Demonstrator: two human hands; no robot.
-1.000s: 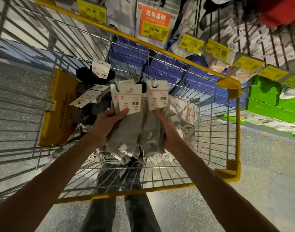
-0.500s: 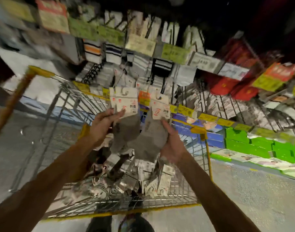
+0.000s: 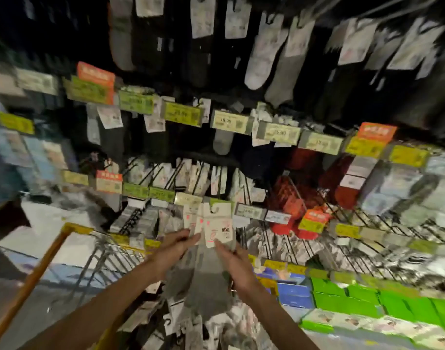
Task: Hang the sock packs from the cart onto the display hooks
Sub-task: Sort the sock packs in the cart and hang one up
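Holding sock packs [image 3: 211, 228] above the cart [image 3: 77, 228], near the display hooks [image 3: 198, 183]: left hand [image 3: 174, 245] pinches the card headers; right hand [image 3: 237, 265] grips the grey fabric below. Light, floppy socks, stiff cards; probably best held by the cards.

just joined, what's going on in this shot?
A person is restocking socks. Both hands hold a small bunch of grey sock packs upright, card headers on top. The left hand pinches the cards from the side, and the right hand grips the socks just below them. The bunch is above the cart, facing the display hooks, which already carry other packs. None of the held packs is on a hook yet. The frame is blurred, so the pack count is unclear.
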